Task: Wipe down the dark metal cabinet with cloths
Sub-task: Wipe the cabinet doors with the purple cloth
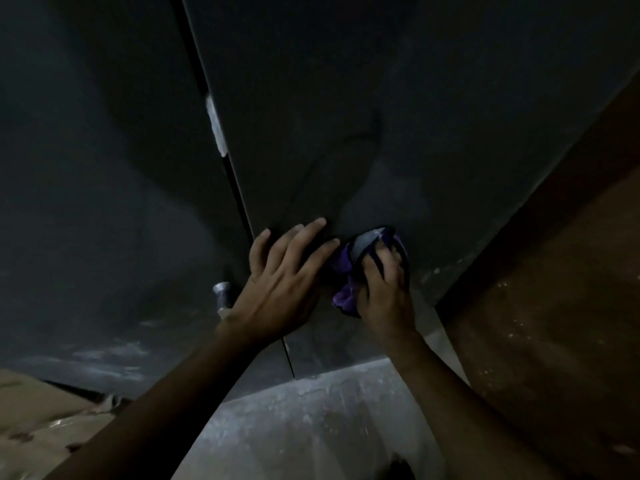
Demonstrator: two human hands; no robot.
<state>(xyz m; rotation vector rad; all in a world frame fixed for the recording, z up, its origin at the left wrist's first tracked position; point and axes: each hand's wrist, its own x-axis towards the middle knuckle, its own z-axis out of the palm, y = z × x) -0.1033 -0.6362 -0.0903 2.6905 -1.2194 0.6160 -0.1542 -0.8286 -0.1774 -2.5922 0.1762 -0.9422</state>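
Dust greys the floor nearest the viewer; above it the left hand lies flat, fingers straight and spread, on the lower right door of the dark metal cabinet, just right of the door seam. The right hand just beside it curls its fingers round a bunched purple cloth, pressing it to the same panel. The cloth looks soft, light and limp, best gripped as a wad in the palm; the cabinet seems heavy and stiff, its sheet smooth, so a flat bracing hand suits it. Farther up, a pale patch marks the door's edge
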